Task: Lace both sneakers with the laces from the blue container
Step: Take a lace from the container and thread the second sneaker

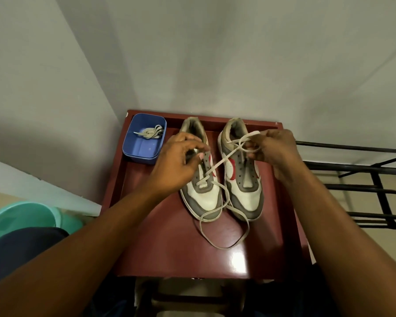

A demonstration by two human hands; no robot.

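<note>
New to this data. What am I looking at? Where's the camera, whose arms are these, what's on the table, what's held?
There is no robot here. A person works bare-handed, and the single picture comes from a wide-angle camera on their head, looking down. On the dark red table stand two grey-and-white sneakers. The left sneaker has a lace through its lowest eyelets, and the right sneaker is unlaced. The right hand pinches one end of that lace, and the rest loops loosely on the table. The left hand hovers curled over the left sneaker; whether its fingers pinch anything is unclear. A blue container holds a second, bundled lace.
</note>
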